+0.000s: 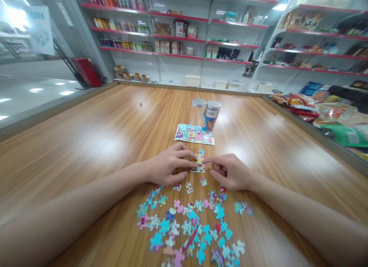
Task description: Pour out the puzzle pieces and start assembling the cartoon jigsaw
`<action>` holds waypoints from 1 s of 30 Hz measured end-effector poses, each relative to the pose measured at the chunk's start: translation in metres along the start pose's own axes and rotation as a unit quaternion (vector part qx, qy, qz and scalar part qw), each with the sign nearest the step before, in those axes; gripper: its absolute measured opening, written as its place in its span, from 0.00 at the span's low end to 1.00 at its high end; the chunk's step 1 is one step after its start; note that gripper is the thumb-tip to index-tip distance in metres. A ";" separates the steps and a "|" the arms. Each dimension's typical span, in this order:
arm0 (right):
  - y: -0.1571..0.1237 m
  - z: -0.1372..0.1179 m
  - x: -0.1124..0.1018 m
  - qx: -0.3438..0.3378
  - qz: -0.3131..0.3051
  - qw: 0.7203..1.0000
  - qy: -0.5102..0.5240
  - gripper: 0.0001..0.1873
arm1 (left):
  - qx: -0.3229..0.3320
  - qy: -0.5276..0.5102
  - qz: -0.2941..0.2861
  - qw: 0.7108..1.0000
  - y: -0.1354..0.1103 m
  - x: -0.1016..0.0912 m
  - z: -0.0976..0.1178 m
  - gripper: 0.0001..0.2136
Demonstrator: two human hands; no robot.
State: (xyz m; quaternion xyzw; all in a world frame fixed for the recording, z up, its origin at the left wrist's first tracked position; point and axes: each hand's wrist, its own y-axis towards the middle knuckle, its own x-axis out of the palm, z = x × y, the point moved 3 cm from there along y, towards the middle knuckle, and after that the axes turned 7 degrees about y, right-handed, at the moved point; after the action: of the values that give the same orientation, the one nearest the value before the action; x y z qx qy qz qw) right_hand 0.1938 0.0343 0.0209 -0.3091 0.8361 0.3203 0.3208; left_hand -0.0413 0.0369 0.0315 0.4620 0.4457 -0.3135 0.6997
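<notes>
A small joined section of jigsaw puzzle, mostly yellow, lies flat on the wooden table. From its left side my left hand reaches over it, fingers stretched out and fingertips resting on the pieces. My right hand touches the section's right edge with an extended index finger; its other fingers are curled, and nothing shows in them. Just below lie a few single pieces, among them a puzzle piece between the hands. Nearer to me spreads a loose heap of puzzle pieces in turquoise, pink and white.
Beyond the hands lies a printed picture sheet with cartoon figures. Behind it stand a clear jar and a labelled jar, both with silver lids. Packaged goods crowd the right side, and stocked shelves line the back.
</notes>
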 end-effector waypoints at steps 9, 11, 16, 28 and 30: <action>0.000 -0.001 0.001 -0.016 -0.026 0.999 -0.034 0.14 | 0.002 -0.003 -0.001 1.000 -0.001 0.001 0.000 0.21; 0.000 -0.001 0.000 -0.014 -0.030 0.999 -0.038 0.15 | 0.006 -0.006 -0.001 1.000 0.000 0.001 0.000 0.21; 0.001 -0.001 0.001 -0.012 -0.030 0.999 -0.037 0.14 | 0.019 -0.016 0.009 1.000 0.000 0.000 0.003 0.20; 0.002 0.001 0.003 -0.008 -0.009 0.998 -0.056 0.13 | 0.016 -0.020 0.001 1.000 -0.001 0.001 0.001 0.19; 0.002 0.001 0.002 -0.006 -0.009 0.998 -0.063 0.13 | 0.014 -0.021 0.000 1.000 -0.001 0.001 0.001 0.20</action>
State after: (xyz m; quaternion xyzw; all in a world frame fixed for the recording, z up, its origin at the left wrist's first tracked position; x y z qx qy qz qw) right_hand 0.1915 0.0357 0.0189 -0.2979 0.8096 0.3408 0.3737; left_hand -0.0411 0.0353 0.0304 0.4649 0.4263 -0.3295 0.7026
